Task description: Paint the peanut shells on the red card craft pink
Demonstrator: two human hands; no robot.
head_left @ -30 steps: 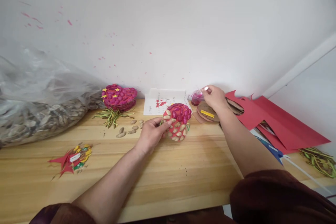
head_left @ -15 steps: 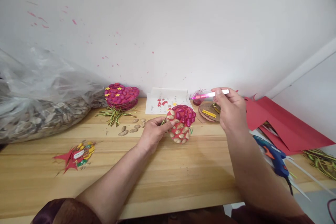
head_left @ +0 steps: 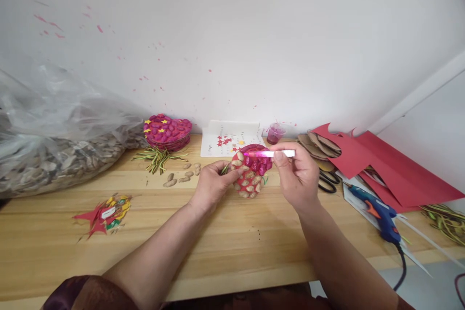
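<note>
My left hand [head_left: 217, 181] grips the left edge of a red piece covered with peanuts [head_left: 250, 183], holding it tilted above the table. Its upper peanuts are painted shiny magenta, while the lower ones stay bare tan. A white-handled paintbrush [head_left: 284, 153] with a magenta-stained front is pinched in my right hand [head_left: 298, 174]. The brush tip lies over the upper left peanuts; whether it touches them I cannot tell. Behind, by the wall, stands a clear cup of magenta paint [head_left: 275, 133]. Several loose peanuts [head_left: 179, 178] lie left of my left hand.
A stack of finished magenta peanut pieces [head_left: 169, 131] and a clear bag [head_left: 61, 160] stand at the left back. Paper with small stars [head_left: 232, 131] lies by the wall. Rightward are scissors [head_left: 329, 181], a blue glue gun [head_left: 379, 213] and red sheets [head_left: 399, 167].
My right hand has moved left and down with the paintbrush, from near the paint cup to over the peanut piece. My left hand holds the piece almost unmoved.
</note>
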